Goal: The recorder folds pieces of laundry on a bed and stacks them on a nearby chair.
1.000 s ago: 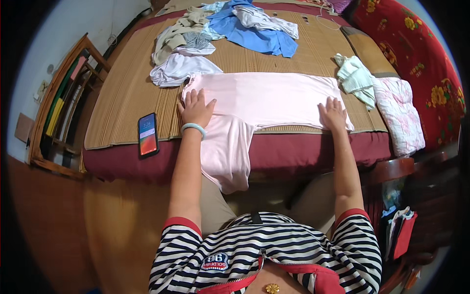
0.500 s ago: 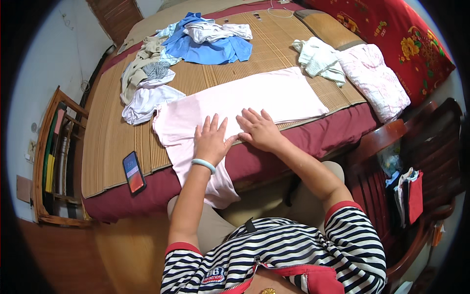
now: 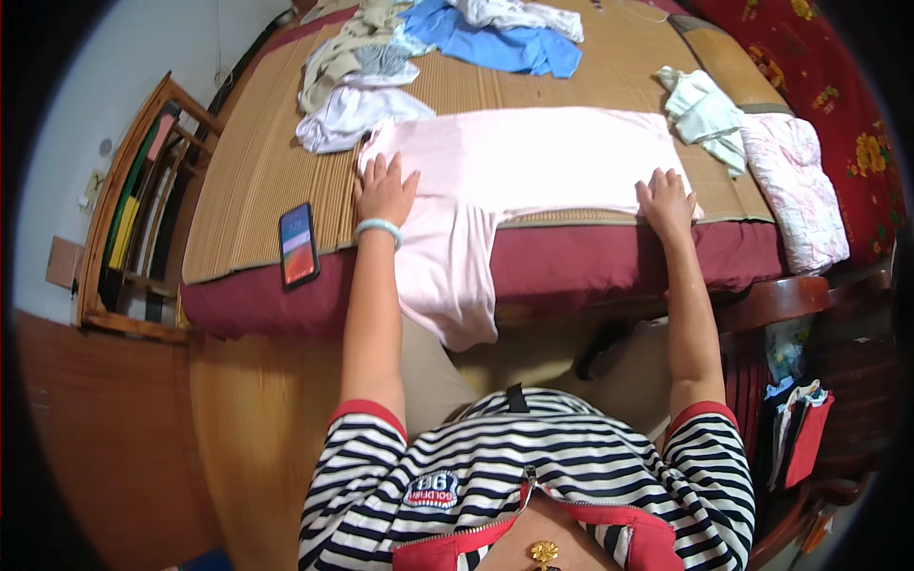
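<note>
A pale pink garment [image 3: 571,157] lies flattened out along the near edge of the bed. One part of it hangs down over the edge in loose folds, between my knees. My left hand [image 3: 386,192], with a light-coloured bangle at the wrist, rests on the garment's left end with its fingers apart. At the right end, my right hand [image 3: 666,202] lies on the near corner, fingers spread and slightly bent. Neither hand has cloth closed inside it. Left of my left forearm, a phone [image 3: 299,246] with a lit screen lies at the bed's edge.
A woven mat [image 3: 252,181] covers the bed. White clothing [image 3: 357,116], beige clothing [image 3: 333,71] and a blue garment [image 3: 514,48] lie beyond. At right are a pale green cloth [image 3: 705,109], a folded floral item [image 3: 795,190] and a wooden chair [image 3: 781,300] holding folded clothes.
My hands have moved apart from the garment's middle, the left to its left end and the right to its right end. The view has shifted, so the bed sits higher.
</note>
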A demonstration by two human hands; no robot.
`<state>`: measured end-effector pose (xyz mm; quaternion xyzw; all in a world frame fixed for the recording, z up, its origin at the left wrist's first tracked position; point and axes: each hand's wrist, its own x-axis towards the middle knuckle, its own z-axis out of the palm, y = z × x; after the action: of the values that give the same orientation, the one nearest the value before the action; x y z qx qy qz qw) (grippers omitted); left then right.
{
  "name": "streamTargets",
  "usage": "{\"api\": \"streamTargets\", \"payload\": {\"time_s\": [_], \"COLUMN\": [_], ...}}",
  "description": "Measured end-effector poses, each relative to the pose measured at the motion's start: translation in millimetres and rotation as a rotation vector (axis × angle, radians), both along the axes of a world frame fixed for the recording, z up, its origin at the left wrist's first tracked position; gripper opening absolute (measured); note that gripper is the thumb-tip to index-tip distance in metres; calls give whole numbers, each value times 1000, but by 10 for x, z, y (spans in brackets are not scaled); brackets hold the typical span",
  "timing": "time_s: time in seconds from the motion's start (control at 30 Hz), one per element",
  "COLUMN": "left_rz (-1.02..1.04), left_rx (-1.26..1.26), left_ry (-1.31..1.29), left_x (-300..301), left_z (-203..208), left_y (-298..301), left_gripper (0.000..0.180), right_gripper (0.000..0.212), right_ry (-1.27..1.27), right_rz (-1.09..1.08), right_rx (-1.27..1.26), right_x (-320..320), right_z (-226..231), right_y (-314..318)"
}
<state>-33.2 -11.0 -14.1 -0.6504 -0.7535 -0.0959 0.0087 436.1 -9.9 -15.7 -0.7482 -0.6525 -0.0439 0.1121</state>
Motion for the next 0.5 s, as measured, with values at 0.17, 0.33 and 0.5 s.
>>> {"api": "streamTargets", "payload": {"time_s": [0.17,0.33,0.5], "left_rz": [20,-146,-353], "left_rx": [-15,31,7], "left_ry": [7,10,-39], "left_x": [-37,236,294], "left_z": [93,140,99], "left_y": [-122,-337,-507], "left_gripper": [64,65,64], "right_gripper": [27,36,57], "right_ry": [509,496,373], "right_rz": [629,980,910], "right_rx": [273,-817,-770], "right_x": [-835,-1562,-1727], "right_z": [305,430,-492], "right_y": [-429,-1270,-1477]}}
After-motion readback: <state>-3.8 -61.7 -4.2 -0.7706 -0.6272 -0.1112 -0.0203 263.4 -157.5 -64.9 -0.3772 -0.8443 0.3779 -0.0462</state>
